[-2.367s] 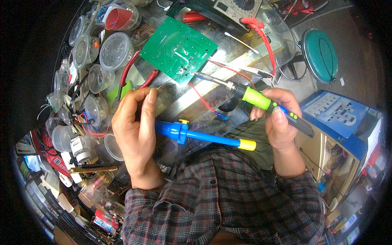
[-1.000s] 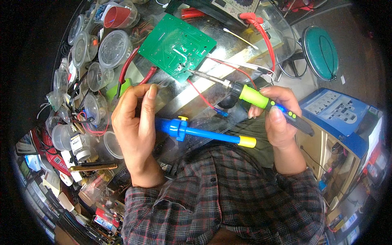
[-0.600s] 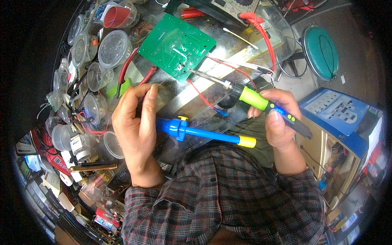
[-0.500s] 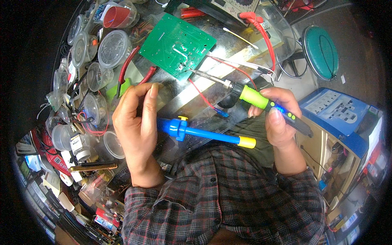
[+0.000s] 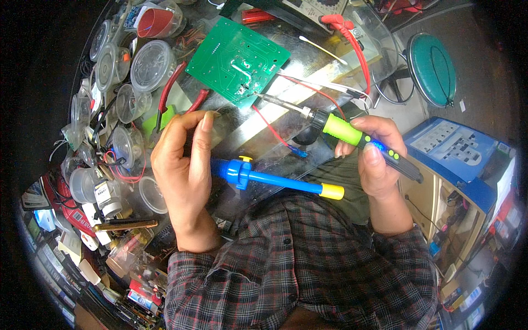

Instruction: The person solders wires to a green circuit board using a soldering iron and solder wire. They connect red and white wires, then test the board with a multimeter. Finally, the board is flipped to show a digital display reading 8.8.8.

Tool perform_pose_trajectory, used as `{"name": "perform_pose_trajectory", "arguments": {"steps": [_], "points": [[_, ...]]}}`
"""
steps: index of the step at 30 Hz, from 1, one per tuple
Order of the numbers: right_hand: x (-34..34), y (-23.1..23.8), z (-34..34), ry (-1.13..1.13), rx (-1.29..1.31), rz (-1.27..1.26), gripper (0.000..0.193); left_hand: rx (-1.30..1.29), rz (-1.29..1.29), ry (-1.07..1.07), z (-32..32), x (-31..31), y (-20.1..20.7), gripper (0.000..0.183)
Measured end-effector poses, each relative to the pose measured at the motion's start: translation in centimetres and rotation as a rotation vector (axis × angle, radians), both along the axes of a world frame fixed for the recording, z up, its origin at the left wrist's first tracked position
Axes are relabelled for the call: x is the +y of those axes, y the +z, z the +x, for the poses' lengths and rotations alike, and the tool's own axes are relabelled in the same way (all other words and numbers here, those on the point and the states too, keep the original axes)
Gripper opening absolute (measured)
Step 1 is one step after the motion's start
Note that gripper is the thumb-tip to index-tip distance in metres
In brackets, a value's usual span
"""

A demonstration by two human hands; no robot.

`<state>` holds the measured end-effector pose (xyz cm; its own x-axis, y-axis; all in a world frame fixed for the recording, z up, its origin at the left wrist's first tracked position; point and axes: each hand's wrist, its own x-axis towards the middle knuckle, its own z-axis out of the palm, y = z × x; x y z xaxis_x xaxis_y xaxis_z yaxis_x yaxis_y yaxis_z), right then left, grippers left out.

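Observation:
My right hand [image 5: 379, 157] grips a green-and-black soldering iron [image 5: 342, 128] with a small lit display, thumb pressed on its handle. The iron's tip meets the lower edge area of a green circuit board [image 5: 236, 60], solder side up, with red and white wires [image 5: 269, 128] running from it. Closer to me, my left hand [image 5: 187, 170] is closed, thumb and index tips pinched together; whatever thin thing they hold is too small to make out. A blue desoldering pump [image 5: 286, 183] with a yellow end passes behind this hand, which hides its other end.
Red-handled pliers [image 5: 171, 91] lie left of the board, beside several clear plastic tubs [image 5: 151, 66]. Beyond it are a cotton swab [image 5: 323, 50], a red cable [image 5: 357, 47] and a meter [image 5: 316, 11]. A green stool [image 5: 433, 70] and a blue box [image 5: 456, 157] stand at right.

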<state>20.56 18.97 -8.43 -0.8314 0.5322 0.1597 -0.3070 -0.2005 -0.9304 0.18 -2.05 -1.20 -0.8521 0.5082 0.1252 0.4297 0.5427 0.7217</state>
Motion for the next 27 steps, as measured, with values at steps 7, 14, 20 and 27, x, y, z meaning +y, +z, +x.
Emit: {"name": "perform_pose_trajectory", "arguments": {"steps": [7, 14, 20, 27], "points": [[0.11, -0.12, 0.02, 0.002, 0.007, 0.015, 0.036, 0.063, -0.005, -0.036, -0.12, 0.13, -0.25, 0.01], [0.03, 0.0, -0.13, -0.007, 0.004, -0.005, 0.036, 0.068, 0.001, -0.046, 0.0, 0.42, -0.26, 0.009], [0.31, -0.13, -0.28, 0.002, 0.009, -0.019, 0.035, 0.072, 0.008, -0.041, 0.02, 0.4, -0.43, 0.009], [0.24, -0.1, -0.39, -0.008, 0.002, -0.035, 0.035, 0.076, 0.012, -0.054, 0.03, 0.51, -0.49, 0.009]]}}
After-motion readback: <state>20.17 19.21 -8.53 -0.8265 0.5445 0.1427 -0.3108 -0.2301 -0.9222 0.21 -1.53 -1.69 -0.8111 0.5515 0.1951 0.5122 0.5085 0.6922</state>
